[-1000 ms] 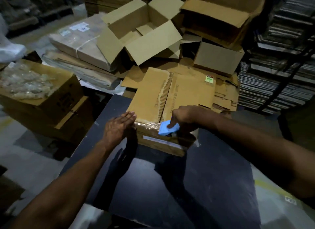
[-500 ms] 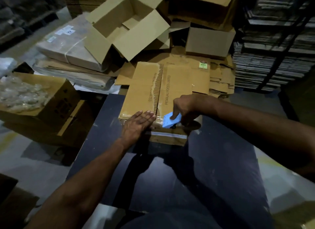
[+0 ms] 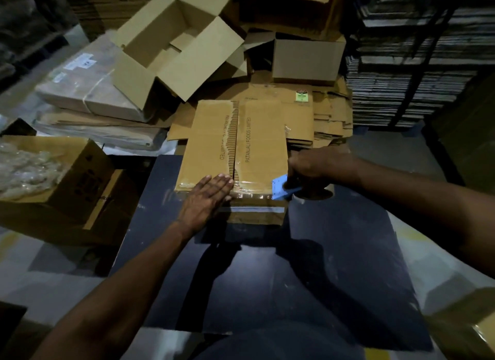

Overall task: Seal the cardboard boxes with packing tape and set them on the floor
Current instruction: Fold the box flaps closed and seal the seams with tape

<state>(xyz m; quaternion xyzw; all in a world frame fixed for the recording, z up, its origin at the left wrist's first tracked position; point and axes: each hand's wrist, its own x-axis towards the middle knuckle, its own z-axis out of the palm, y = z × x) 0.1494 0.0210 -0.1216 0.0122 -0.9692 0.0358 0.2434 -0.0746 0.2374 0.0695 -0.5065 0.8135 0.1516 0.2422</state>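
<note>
While the dark tabletop nearest me carries only shadows and scuffs, the work sits at its far edge: the cardboard box, flaps folded shut, rests there with its near edge toward me. My left hand lies flat on that near edge, fingers straight and together, pressing down a shiny strip of packing tape that runs crosswise along the edge. My right hand is just off the box's right corner, curled tight round the blue tape dispenser, which touches the corner where the strip ends.

I judge this strip nearly laid. The centre seam between the flaps looks bare of tape farther up, so the long seal is probably left to do, and then the box has to go down to the floor.

Beyond it lies a heap of flattened cartons, an open empty box and more upended ones, so plenty of boxes seem to remain. At my left a carton of clear plastic bags stands below the tabletop.
</note>
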